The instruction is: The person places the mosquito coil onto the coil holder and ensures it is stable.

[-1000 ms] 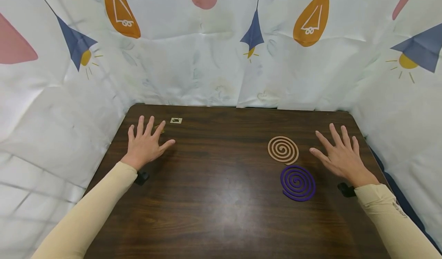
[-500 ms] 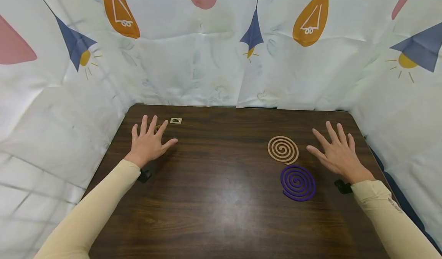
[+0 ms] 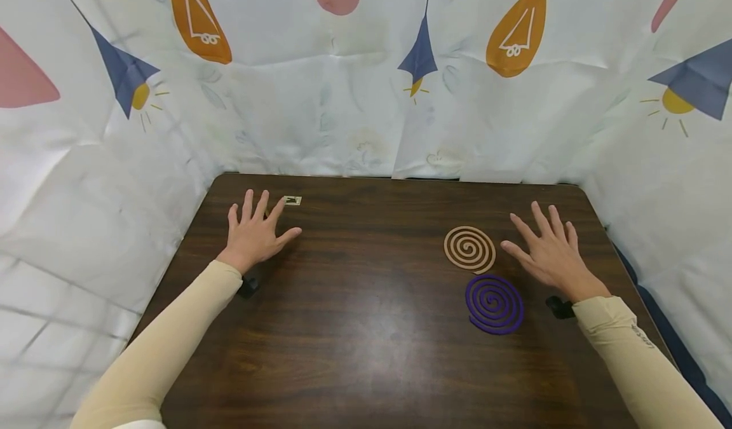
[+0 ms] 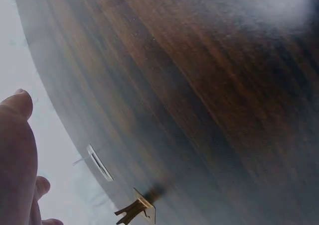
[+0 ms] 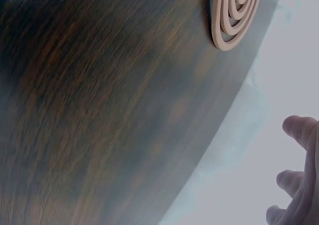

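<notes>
My left hand [image 3: 253,243] is held over the table's far left with fingers spread, holding nothing. Just past its index fingertip lies a flat metal coil stand [image 3: 298,201]; the left wrist view also catches this pale slotted plate [image 4: 101,164]. A second, brass-coloured coil stand [image 4: 144,207] has its prong bent up; in the head view the left fingers mostly hide it. Over the right side hovers my right hand [image 3: 551,255], bare and spread. Left of it lies a tan mosquito coil [image 3: 469,248], with a purple mosquito coil [image 3: 494,302] directly in front.
The dark wood-grain table [image 3: 366,327] fills the lower view. A white printed cloth [image 3: 343,117] encloses its back and sides. Dark blue fabric [image 3: 657,314] shows beyond the right table edge.
Both hands have drifted slightly inward, the left one to the right and the right one to the left. The coils and stands stay where they were.
</notes>
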Demonstrator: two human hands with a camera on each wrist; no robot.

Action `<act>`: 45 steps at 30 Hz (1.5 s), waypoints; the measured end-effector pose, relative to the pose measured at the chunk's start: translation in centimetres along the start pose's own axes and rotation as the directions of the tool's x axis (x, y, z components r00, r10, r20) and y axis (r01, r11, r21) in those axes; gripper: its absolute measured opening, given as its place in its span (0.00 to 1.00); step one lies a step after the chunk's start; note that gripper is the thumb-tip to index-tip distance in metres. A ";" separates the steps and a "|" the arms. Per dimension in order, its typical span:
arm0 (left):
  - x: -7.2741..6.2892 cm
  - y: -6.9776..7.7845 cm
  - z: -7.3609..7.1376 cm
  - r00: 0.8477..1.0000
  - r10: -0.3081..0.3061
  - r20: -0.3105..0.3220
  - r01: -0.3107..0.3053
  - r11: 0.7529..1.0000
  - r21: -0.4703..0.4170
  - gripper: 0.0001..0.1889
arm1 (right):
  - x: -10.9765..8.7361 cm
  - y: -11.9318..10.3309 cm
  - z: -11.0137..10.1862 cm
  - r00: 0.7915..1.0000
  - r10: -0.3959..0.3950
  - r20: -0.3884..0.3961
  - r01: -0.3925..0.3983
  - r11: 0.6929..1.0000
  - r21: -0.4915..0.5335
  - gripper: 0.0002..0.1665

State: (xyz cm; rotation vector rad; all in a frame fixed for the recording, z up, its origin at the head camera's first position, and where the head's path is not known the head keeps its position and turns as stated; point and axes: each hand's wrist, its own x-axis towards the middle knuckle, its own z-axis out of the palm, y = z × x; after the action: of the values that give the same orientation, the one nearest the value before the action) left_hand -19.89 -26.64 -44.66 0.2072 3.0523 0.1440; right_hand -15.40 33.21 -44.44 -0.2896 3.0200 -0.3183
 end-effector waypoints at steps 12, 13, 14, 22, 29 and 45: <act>1.9 0.1 0.4 0.999 -0.009 0.035 0.009 1.000 -0.003 0.48 | 1.0 -0.1 1.0 1.000 -0.009 -0.003 0.009 0.999 0.036 0.45; 2.0 0.1 0.5 0.999 -0.010 0.038 0.010 1.000 0.002 0.48 | 1.2 -0.1 1.2 1.000 -0.012 -0.002 0.012 0.999 0.040 0.45; 2.1 0.0 0.5 0.999 -0.011 0.042 0.011 1.000 0.007 0.48 | 1.3 -0.2 1.3 1.000 -0.015 -0.002 0.015 0.999 0.045 0.44; 2.7 -0.1 0.7 0.998 -0.011 0.062 0.010 1.000 0.027 0.48 | 2.5 -0.5 2.2 0.999 -0.043 0.021 0.041 0.996 0.077 0.45; 3.8 -0.2 1.1 0.995 -0.016 0.097 0.013 0.999 0.037 0.49 | 3.4 -0.9 2.8 0.998 -0.059 0.037 0.054 0.991 0.121 0.46; 5.9 -1.3 2.1 0.989 -0.037 0.141 0.035 0.999 0.016 0.49 | 4.5 -1.3 3.7 0.998 -0.027 0.052 0.015 0.975 0.221 0.47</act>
State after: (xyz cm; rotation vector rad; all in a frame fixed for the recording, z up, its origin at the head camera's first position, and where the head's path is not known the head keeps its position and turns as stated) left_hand -25.70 -26.92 -47.29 0.1562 2.9147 0.1019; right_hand -19.21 30.37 -48.07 -0.3068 2.8941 -0.6306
